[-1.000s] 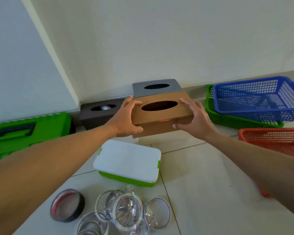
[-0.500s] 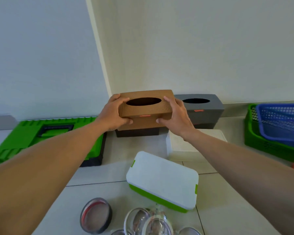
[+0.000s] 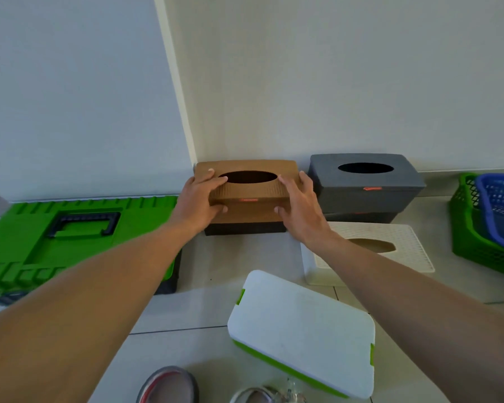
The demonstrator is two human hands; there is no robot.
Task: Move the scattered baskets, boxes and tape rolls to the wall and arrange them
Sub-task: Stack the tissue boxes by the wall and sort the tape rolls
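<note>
A brown tissue box [image 3: 246, 206] sits on top of a dark box [image 3: 245, 228] in the corner against the wall. My left hand [image 3: 200, 199] grips its left end, fingers on the lid and thumb on the front. My right hand [image 3: 300, 210] holds the right end the same way. Right of this stack, a grey tissue box [image 3: 364, 187] sits on another dark box [image 3: 361, 218] by the wall. A white woven tissue box [image 3: 408, 248] lies in front of that stack. A white-lidded green box [image 3: 300, 330] lies nearer to me.
A green toolbox [image 3: 70, 248] with a black handle lies left along the wall. At the right edge, a blue basket [image 3: 498, 210] is nested in a green basket [image 3: 472, 248]. A dark tape roll [image 3: 168, 386] and a clear tape roll [image 3: 253, 397] show at the bottom edge.
Both hands carried the brown box left and down onto the dark box in the corner. My view turned left, so the baskets slid toward the right edge.
</note>
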